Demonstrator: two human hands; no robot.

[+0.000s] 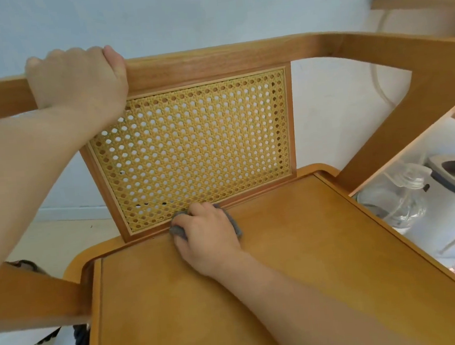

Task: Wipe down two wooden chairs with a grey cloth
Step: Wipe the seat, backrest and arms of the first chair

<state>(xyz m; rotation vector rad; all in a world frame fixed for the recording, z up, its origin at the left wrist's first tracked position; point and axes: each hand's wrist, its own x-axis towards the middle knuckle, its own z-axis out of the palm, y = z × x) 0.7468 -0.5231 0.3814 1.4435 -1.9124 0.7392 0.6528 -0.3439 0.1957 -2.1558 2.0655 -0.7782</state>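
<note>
1. The grey cloth (177, 230) is bunched at the back edge of the seat (296, 249) of the wooden chair (370, 58), against the bottom frame of the cane panel (199, 147).
2. The groove where seat meets backrest is judged to be the step in hand. It is best done with the cloth's edge pressed into the seam and drawn across its full width, corners included.
3. The cloth is held under the right hand (208, 234), whose fingers (199, 210) are curled down over it. Only grey edges are shown on either side.
4. The top rail (211, 63) is gripped by the left hand (75, 81), fingers wrapped over it, so the chair is steadied.
5. A clear glass jar (399, 198) is seen beyond the seat's right edge.
</note>
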